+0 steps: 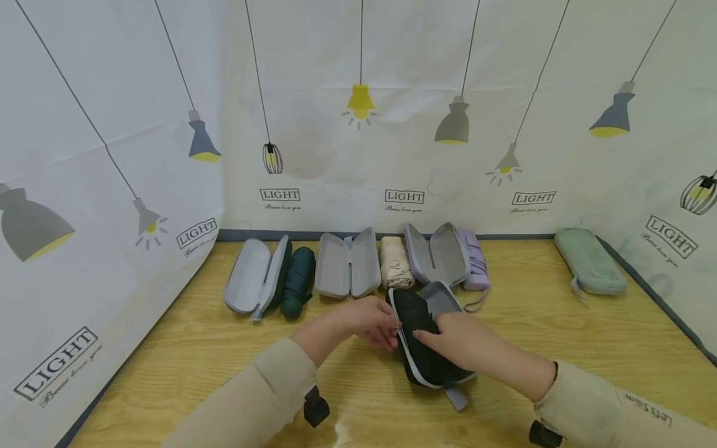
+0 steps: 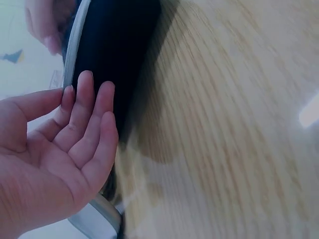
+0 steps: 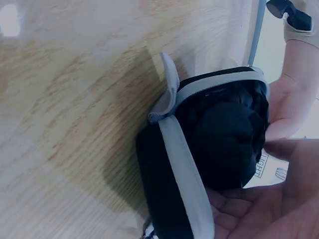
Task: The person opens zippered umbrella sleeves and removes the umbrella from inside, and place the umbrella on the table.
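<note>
A black zip case (image 1: 439, 296) with a grey lining and pale zipper edging lies open near the table's middle. Inside it is a folded black umbrella (image 3: 224, 142). My left hand (image 1: 374, 320) pinches the case's zipper edge between thumb and index finger; its other fingers (image 2: 102, 132) are loosely bent along the outer wall. From the right, my right hand (image 1: 467, 341) holds the umbrella, thumb on top and fingers reaching between it and the lid in the right wrist view. Part of those fingers is hidden.
Along the back stand open cases: dark green (image 1: 246, 274), grey-lined (image 1: 333, 264) and purple (image 1: 448, 255). Beside them lie folded umbrellas: green (image 1: 299, 280), beige (image 1: 396, 261) and purple (image 1: 475, 258). A closed light-green case (image 1: 590, 261) lies at the far right, near the printed backdrop.
</note>
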A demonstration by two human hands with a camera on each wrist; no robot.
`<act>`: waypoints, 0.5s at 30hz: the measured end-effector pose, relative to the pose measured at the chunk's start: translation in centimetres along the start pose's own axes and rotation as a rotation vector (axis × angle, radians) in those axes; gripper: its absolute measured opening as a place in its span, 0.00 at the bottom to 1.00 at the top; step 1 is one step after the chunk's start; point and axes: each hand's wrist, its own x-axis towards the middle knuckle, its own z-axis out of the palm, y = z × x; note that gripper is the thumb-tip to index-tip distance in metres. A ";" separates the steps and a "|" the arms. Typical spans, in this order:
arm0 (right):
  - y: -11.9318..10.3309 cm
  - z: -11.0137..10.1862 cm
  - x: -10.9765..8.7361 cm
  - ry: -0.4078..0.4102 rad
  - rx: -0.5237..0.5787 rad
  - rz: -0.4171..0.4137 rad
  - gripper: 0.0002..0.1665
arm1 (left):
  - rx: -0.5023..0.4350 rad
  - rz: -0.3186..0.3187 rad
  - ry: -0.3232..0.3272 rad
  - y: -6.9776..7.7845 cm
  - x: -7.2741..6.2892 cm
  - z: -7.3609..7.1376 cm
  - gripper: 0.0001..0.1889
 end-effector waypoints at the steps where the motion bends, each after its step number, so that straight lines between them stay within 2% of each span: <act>1: 0.0 0.0 0.0 -0.003 -0.001 0.004 0.28 | 0.001 0.003 -0.002 0.2 -0.1 0.2 0.09; 6: 0.0 0.2 0.1 -0.015 0.007 0.013 0.32 | -0.015 -0.014 0.026 1.0 -0.5 0.8 0.11; 15: 0.2 0.3 0.0 -0.019 0.009 0.017 0.27 | 0.051 -0.016 0.087 0.9 -0.7 1.1 0.10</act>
